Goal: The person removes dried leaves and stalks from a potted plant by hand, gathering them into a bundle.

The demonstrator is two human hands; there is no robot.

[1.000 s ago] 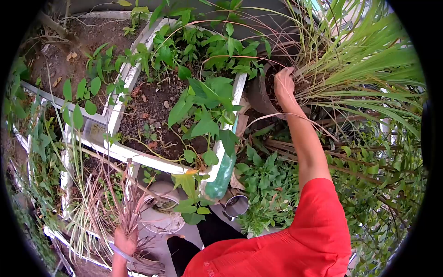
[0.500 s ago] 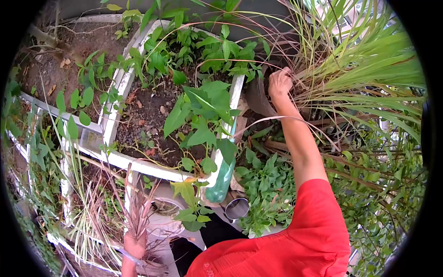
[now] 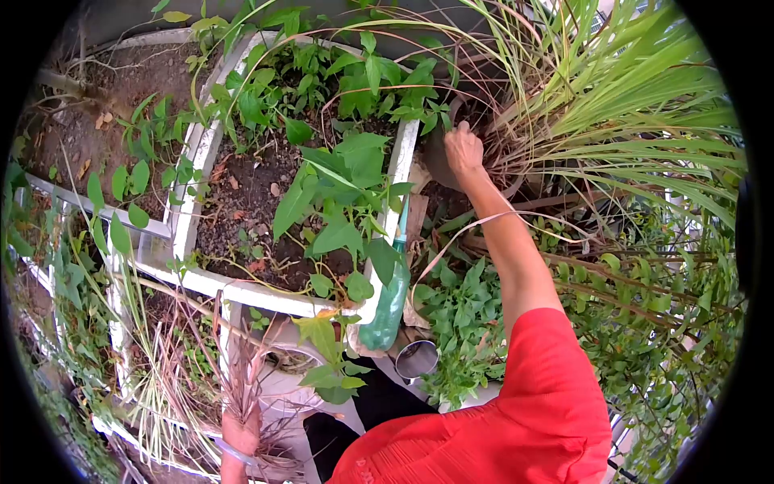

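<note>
At the lower left, my left hand (image 3: 241, 431) is closed around a bundle of dry grass leaves (image 3: 242, 383), whose brown and pale blades fan upward and to the left. My right hand (image 3: 464, 151) is at the upper centre, fingers curled at the rim of a dark pot (image 3: 439, 161). It lies just left of the base of a large grass clump (image 3: 645, 121) with long green blades and brown dry ones. What its fingers hold, if anything, is hidden. One long dry leaf (image 3: 492, 216) arches across my right forearm.
White-edged planter (image 3: 266, 297) with soil and broad-leaved plants (image 3: 339, 234) stands left of centre. By its corner are a green bottle (image 3: 385, 315) and a metal cup (image 3: 416, 358). Low leafy plants (image 3: 463, 323) grow below my right arm; branches fill the right side.
My right hand has shifted left, from the dry blades toward the pot's rim. My left hand, still holding the dry bundle, has moved slightly right and down. The view has shifted a little.
</note>
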